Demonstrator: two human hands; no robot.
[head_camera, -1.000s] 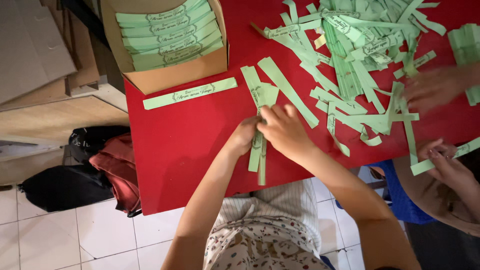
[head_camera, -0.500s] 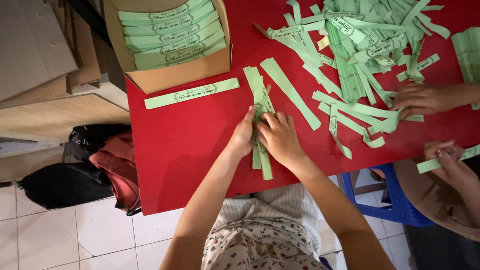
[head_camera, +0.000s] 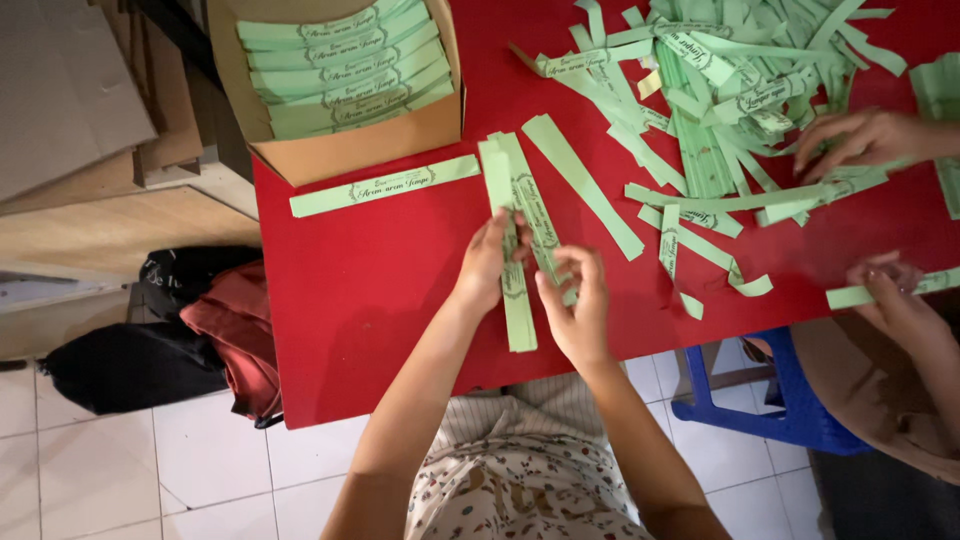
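My left hand (head_camera: 487, 265) and my right hand (head_camera: 577, 310) both grip a small bunch of long green paper strips (head_camera: 518, 215) over the red table (head_camera: 360, 290). The left hand pinches the bunch at its middle from the left side. The right hand holds it from the right, a little lower, fingers curled around the edge. The strips lie lengthwise away from me, their far ends resting on the table. One printed green strip (head_camera: 385, 185) lies alone to the left, just below a cardboard box (head_camera: 345, 150) stacked with the same strips.
A big loose heap of green strips (head_camera: 730, 90) covers the table's far right. Another person's hands (head_camera: 865, 140) sort there, and one hand (head_camera: 895, 295) holds a strip at the right edge. A blue stool (head_camera: 790, 400), dark bags (head_camera: 150, 350) and flat cardboard (head_camera: 70, 90) surround the table.
My hands have lifted slightly apart on the bunch, and the strips now sit straighter and more squared together. The other person's hand in the heap has shifted.
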